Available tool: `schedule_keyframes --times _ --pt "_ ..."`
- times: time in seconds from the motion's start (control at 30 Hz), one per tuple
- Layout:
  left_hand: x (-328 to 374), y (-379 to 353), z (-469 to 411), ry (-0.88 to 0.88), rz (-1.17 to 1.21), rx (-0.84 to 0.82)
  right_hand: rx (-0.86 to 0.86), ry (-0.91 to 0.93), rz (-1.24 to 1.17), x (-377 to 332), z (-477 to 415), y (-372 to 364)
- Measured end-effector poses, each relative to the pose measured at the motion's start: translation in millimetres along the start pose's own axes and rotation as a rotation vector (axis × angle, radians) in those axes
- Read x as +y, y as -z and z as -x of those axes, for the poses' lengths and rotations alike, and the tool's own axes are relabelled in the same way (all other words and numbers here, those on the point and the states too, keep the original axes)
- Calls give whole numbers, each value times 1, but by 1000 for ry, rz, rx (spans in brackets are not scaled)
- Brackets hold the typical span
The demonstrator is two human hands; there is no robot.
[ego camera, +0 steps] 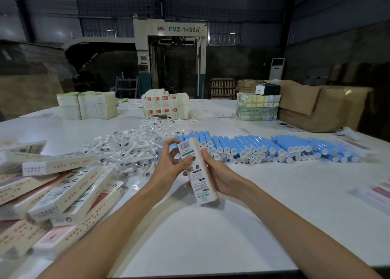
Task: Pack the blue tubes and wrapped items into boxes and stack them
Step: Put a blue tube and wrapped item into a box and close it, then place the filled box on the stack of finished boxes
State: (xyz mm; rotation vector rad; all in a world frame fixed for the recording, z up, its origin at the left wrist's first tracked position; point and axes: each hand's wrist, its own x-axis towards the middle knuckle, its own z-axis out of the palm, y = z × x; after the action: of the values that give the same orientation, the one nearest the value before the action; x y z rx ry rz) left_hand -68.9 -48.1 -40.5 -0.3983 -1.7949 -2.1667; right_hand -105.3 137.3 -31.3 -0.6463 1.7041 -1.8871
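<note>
Both my hands hold one long white printed box (199, 173) upright above the middle of the white table (274, 194). My left hand (168, 164) grips its upper left side, fingers curled near the barcode end. My right hand (217, 173) grips its right side. Behind the box lie several blue tubes with white caps (263, 147), stacked in a long row. To the left of them is a heap of clear-wrapped items (130, 147). A pile of filled boxes (63, 192) lies at the left edge. Whether the held box's top end is closed is not visible.
Stacks of flat unfolded cartons stand at the back: a pale one (88, 105) on the left, one with red marks (164, 103) in the middle, a green-printed one (257, 107) on the right. Brown cardboard boxes (316, 107) sit far right. Printed leaflets (377, 192) lie at the right edge.
</note>
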Motion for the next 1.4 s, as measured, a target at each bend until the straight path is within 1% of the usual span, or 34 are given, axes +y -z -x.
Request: schedule_keyframes --times 0.03,0.1,0.2,0.3,0.37,0.43,0.5,0.6,0.67,0.73,0.87,1.0,1.07,1.2,1.3,1.4 --pt "0 0 0 -10 -19 29 -31 17 28 -2 3 -1" --pt "0 1 0 -30 -45 73 -10 70 142 -7 10 -1" --pt "0 0 -1 -69 -190 16 68 108 335 -9 24 3" --pt "-10 -2 1 -130 -479 -65 191 141 595 -8 46 18" --pt "-21 1 3 -240 -704 -132 306 157 716 -6 66 39" --pt "-29 5 4 -340 -882 -235 456 145 848 -6 92 69" --pt "-34 6 5 -393 -957 -304 610 94 1058 -7 122 103" --pt "-35 3 4 -423 -973 -311 831 -60 1430 -11 173 151" --pt "-34 2 4 -445 -987 -300 921 -200 1600 -10 205 176" --pt "-31 1 5 -459 -990 -296 960 -290 1716 -3 235 194" --pt "-28 -2 8 -484 -1002 -301 1018 -418 1831 13 276 215" --pt "-27 -3 8 -482 -1010 -303 1108 -516 1928 16 290 221" --pt "-27 -3 7 -481 -1013 -307 1129 -530 1896 12 291 222" --pt "-27 2 5 -478 -1023 -319 1179 -572 1747 10 291 226" --pt "-26 3 5 -467 -1032 -323 1228 -577 1732 11 289 228" --pt "-25 3 6 -461 -1039 -343 1238 -583 1742 10 286 230"
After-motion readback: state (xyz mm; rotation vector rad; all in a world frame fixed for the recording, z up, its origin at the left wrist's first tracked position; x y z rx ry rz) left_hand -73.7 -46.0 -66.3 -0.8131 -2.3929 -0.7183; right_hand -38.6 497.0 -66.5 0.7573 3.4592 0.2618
